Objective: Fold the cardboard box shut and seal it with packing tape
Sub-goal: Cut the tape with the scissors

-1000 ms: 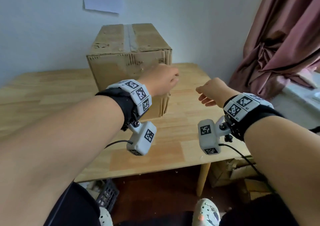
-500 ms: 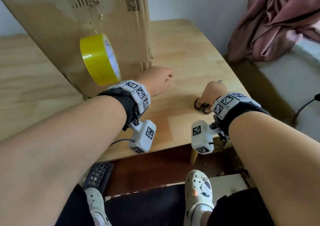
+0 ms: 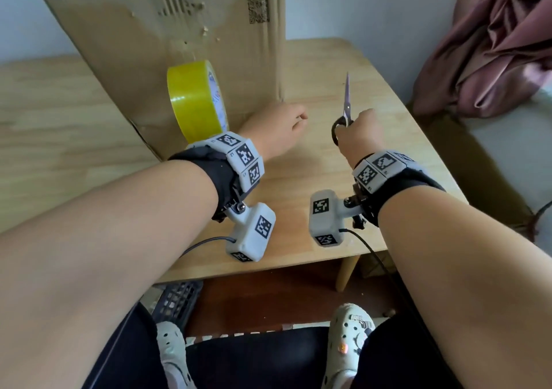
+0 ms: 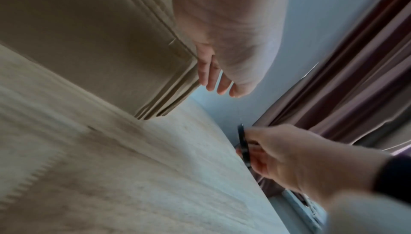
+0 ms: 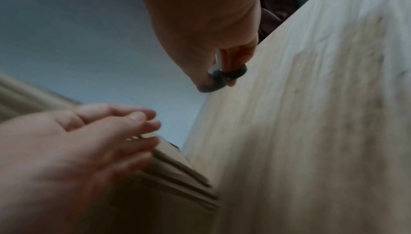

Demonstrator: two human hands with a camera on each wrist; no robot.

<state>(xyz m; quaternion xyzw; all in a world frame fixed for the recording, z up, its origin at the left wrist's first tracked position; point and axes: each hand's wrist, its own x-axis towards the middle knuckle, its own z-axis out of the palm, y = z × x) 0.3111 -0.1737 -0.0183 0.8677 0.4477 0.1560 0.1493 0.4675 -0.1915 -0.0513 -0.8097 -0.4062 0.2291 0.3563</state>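
Black handle loops fill the right hand, fingers threaded through the scissors, blades aimed at twelve o'clock, probably ready to cut tape. At ten o'clock the left hand hovers loosely open by the cardboard box; yellow packing tape leans against it. The box's top is cut off.

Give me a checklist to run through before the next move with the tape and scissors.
1. Brown cardboard box on the light wooden table: ok.
2. Yellow roll of packing tape within reach by the left wrist: ok.
3. Black-handled metal scissors gripped by the right hand: ok.
4. Blades pointing away from the left hand: ok.
5. Left hand free, fingers relaxed: ok.
6. Box flaps folded shut: cannot tell, top out of view.
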